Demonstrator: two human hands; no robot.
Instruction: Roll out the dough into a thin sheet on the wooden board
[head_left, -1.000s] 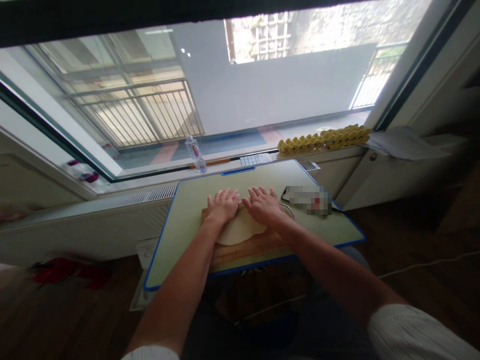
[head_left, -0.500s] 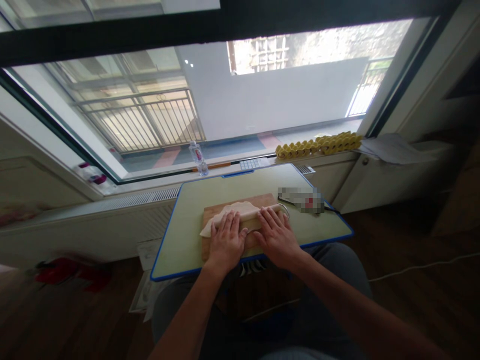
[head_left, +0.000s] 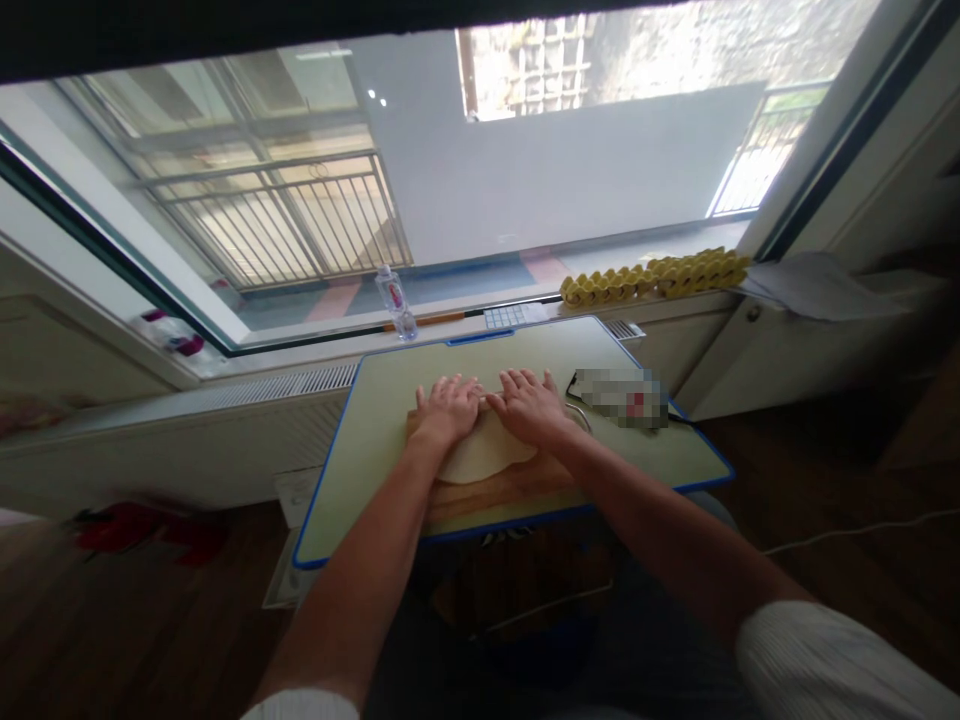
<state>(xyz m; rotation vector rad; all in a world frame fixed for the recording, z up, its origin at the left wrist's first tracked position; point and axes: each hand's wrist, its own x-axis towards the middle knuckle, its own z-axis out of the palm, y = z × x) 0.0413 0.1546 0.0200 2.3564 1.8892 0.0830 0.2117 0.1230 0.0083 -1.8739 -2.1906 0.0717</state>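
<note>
A sheet of pale dough point(head_left: 480, 452) lies spread on a wooden cutting board point(head_left: 510, 492), which has a curved metal handle point(head_left: 582, 414) at its right end. My left hand point(head_left: 450, 405) rests palm down at the dough's far edge, fingers stretched forward. Beside it, my right hand point(head_left: 531, 402) lies flat with its fingers extended, the two thumbs close together. Both hands press on a rolling pin that is almost wholly hidden under them. The board sits on a small pale-green table point(head_left: 360, 470) with a blue rim.
A pixelated item point(head_left: 622, 397) lies on the table to the right. Along the windowsill stand a clear plastic bottle point(head_left: 396, 304) and a yellow egg-tray-like strip point(head_left: 652, 277). Papers point(head_left: 817, 285) lie farther right. A ribbed radiator point(head_left: 300, 385) runs beneath the window.
Both hands have moved forward, away from me, across the dough to its far side. The dough's near part is now uncovered and spreads toward me. The view has tilted slightly downward.
</note>
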